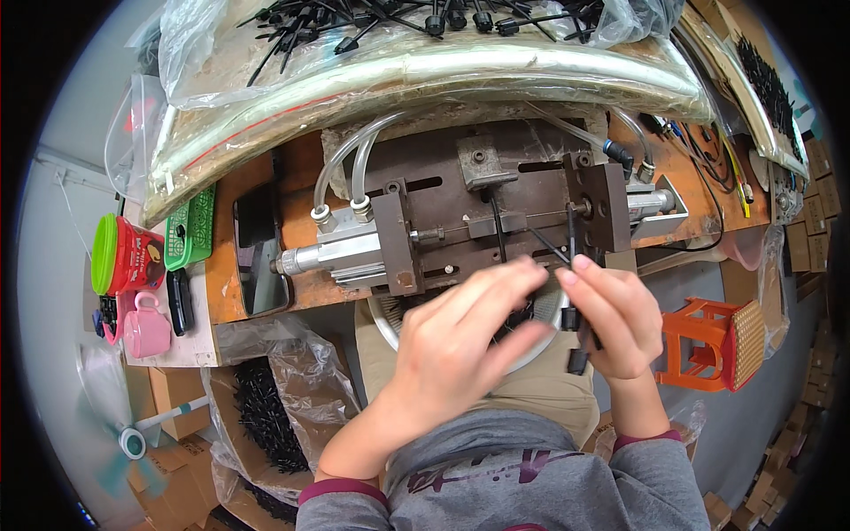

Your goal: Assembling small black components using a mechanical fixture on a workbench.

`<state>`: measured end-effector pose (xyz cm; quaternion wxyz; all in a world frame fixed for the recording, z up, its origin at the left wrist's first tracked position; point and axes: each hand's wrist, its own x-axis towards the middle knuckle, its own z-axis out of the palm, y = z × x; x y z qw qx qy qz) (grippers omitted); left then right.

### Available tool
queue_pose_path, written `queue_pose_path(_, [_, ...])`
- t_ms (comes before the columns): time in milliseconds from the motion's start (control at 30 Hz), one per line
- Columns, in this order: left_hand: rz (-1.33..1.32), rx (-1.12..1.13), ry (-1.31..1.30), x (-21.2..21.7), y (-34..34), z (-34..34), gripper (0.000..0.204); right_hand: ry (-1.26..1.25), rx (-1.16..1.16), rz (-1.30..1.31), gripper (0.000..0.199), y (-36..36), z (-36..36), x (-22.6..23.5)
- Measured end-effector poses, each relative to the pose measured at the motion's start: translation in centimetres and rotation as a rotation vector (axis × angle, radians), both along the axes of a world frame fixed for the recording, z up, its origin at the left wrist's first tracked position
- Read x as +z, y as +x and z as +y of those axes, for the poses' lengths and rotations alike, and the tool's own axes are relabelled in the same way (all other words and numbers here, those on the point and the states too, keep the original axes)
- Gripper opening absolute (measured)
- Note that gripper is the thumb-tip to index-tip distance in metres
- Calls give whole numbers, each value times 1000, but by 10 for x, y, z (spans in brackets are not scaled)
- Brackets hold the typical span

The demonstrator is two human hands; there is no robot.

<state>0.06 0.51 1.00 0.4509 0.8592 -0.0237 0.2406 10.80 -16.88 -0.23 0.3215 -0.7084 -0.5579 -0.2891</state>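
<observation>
My right hand (620,314) pinches several thin black plastic rods (571,239) between thumb and fingers, just in front of a brown metal fixture. Thick ribbed ends (577,361) of these rods hang below the fingers. To its left, my left hand (474,332) has its fingers stretched and thumb apart, slightly smeared, with nothing seen in it. Another black rod (498,228) stands across the small centre block (487,224) of the fixture (425,203). Silver air cylinders (341,257) face inward from both sides. A round bowl (386,323) on my lap is partly hidden by my hands.
A plastic-lined tray (425,66) heaped with black rods lies behind the fixture. Clear hoses (345,159) arch over it. At left are a phone (258,252), green basket (190,230), red tub (133,255) and pink cup (147,327). An orange stool (699,345) stands right.
</observation>
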Motion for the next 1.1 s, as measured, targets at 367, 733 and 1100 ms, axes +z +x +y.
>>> queue_pose_path(367, [-51, 134, 295, -8, -9, -9, 36, 135, -52, 178, 37, 2, 7, -1])
queue_pose_path(733, [76, 203, 539, -9, 3, -3, 31, 109, -44, 177, 38, 1, 7, 2])
queue_pose_path(1100, [-115, 27, -29, 7, -19, -12, 41, 166, -81, 121, 33, -3, 22, 4])
